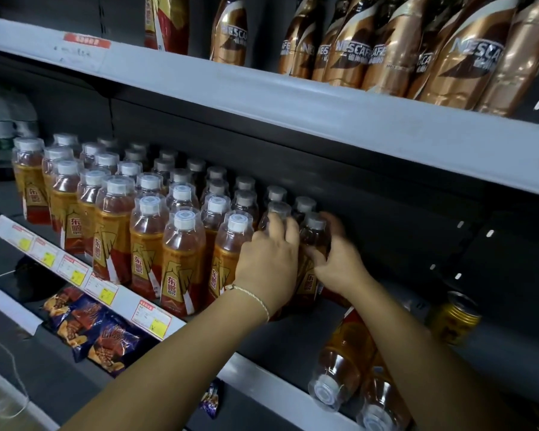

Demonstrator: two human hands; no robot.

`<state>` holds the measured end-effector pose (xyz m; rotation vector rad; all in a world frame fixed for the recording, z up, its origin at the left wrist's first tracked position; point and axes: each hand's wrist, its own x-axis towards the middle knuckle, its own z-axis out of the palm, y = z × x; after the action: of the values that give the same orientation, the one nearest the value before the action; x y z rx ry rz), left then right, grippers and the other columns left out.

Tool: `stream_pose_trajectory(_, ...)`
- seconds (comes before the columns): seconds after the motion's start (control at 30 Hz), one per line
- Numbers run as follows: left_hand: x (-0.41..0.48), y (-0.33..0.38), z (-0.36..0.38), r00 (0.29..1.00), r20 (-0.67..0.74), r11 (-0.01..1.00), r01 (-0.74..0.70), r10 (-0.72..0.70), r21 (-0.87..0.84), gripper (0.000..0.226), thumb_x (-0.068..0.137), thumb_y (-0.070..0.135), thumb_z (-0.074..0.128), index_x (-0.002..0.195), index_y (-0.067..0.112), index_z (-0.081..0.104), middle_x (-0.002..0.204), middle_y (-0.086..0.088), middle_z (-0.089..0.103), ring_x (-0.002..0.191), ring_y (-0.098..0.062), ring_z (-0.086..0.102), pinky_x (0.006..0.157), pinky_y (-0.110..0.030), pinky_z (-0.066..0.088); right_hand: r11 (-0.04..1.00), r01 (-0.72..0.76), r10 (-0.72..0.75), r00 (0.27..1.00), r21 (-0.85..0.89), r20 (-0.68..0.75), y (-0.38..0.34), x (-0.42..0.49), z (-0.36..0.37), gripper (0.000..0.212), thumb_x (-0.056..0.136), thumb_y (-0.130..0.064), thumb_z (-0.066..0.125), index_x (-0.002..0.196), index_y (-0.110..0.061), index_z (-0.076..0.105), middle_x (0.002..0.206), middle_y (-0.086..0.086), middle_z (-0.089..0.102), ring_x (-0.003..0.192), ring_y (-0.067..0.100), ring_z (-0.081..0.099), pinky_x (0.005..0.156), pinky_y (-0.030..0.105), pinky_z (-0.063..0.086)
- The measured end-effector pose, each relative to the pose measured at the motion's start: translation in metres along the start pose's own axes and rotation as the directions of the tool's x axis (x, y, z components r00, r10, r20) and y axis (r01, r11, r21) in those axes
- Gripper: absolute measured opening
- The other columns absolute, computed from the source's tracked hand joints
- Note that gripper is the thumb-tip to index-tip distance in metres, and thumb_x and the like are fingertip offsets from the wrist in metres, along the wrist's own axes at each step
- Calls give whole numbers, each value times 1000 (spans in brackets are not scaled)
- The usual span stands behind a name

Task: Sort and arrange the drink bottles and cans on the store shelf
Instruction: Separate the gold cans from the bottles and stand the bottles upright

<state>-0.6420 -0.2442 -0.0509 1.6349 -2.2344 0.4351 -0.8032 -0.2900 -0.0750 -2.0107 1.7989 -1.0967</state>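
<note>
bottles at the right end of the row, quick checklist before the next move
1. Grip: left hand and right hand both hold the end bottles: ok
2. End bottles upright: ok
3. Room on the shelf right of the row: ok
4. Lying bottles by the front edge stood up: not ok
5. Can sorted into a row: not ok
6. Labels under the hands facing front: cannot tell

Thin pale braided bracelet (257, 298), left wrist
</note>
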Motion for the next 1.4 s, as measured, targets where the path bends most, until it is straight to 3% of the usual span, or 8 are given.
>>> stream_pose_trajectory(0.33, -10, 13, -12, 998, 51, 999, 28, -30, 39, 82, 97, 30, 45, 151, 5, -11, 159, -24, -8, 118, -39, 49, 82, -38, 50, 997, 58, -57, 998, -56, 15, -3, -26, -11, 84, 92, -31, 66, 156, -31, 11, 152, 11, 40, 138, 30, 41, 113, 45, 37)
stream_pose_trajectory(0.5, -14, 40, -32, 988, 111, 993, 96, -104, 71, 74, 101, 28, 36, 152, 3, -11, 157, -27, -18, 98, -32, 65, 62, -33, 46, 998, 49, -43, 993, -50, 105, 1, -43, -47, 87, 93, -38, 65, 157, -31, 8, 153, 12, 39, 137, 29, 44, 111, 48, 40)
stream_pose_trajectory(0.67, -12, 112, -46, 991, 137, 998, -18, 9, 63, 72, 98, 31, 46, 152, 1, 11, 155, -27, 12, 104, -36, 63, 68, -36, 48, 981, 81, -62, 992, -179, 112, 25, -76, -111, 54, 90, -25, 68, 141, -20, 51, 136, 8, 57, 116, 24, 59, 98, 28, 47)
stream_pose_trajectory(0.83, -5, 197, -52, 962, 156, 974, -220, 225, -52, 32, 91, 28, 52, 118, 13, 54, 119, -11, 58, 101, -31, 63, 66, -34, 41, 987, 23, 5, 984, -160, 176, 76, -120, -190, 15, 90, -9, 63, 99, -11, 75, 93, 4, 74, 85, 17, 69, 81, 38, 56)
stream_pose_trajectory(1.1, 7, 346, -47, 856, 72, 830, -473, 513, -295, 28, 86, 28, 56, 111, 17, 52, 109, -10, 63, 99, -30, 61, 63, -32, 36, 969, -180, 173, 983, -171, -58, 184, -192, -315, 10, 90, -19, 71, 97, -14, 75, 79, -3, 70, 64, -3, 59, 64, 13, 49)
stream_pose_trajectory(1.23, 13, 422, -40, 812, 69, 780, -529, 580, -334, 43, 88, 27, 53, 129, 16, 46, 122, -9, 60, 108, -30, 59, 68, -32, 40, 928, -264, 221, 958, -264, -184, 223, -230, -375, 16, 90, -21, 70, 100, -10, 75, 89, -2, 73, 73, 3, 64, 71, 20, 56)
stream_pose_trajectory(1.33, 18, 475, -38, 780, 56, 724, -549, 624, -417, 62, 86, 25, 55, 144, 18, 33, 142, -10, 47, 124, -33, 51, 89, -38, 48, 860, -363, 272, 921, -360, -279, 247, -254, -418, 21, 92, -28, 66, 107, -15, 73, 101, 0, 74, 87, 11, 67, 72, 11, 47)
stream_pose_trajectory(1.4, 23, 508, -39, 746, -23, 656, -600, 666, -457, 61, 86, 26, 55, 142, 16, 35, 142, -11, 42, 126, -34, 48, 95, -38, 47, 798, -422, 269, 888, -430, -373, 261, -267, -442, 23, 92, -28, 64, 108, -14, 73, 103, 6, 74, 98, 23, 67, 83, 20, 47)
